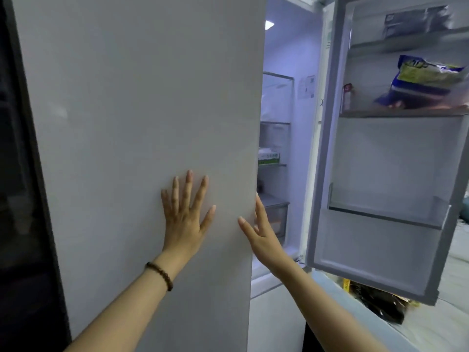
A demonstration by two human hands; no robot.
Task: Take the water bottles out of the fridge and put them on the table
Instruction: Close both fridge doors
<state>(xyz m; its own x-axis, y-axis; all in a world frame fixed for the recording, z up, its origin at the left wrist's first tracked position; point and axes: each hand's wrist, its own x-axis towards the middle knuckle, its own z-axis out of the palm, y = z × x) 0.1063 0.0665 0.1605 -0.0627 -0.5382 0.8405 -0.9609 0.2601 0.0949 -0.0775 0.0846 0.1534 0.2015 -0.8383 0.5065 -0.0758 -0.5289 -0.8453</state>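
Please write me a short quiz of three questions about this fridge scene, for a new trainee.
1. True or false: the left hand lies flat on the pale grey left fridge door.
2. Where is the blue and yellow plastic bag? A) on the open right door's shelf B) on a shelf inside the fridge C) on the floor
3. Fill in: the right hand touches the left door's ____.
Key: 1 true; 2 A; 3 edge.
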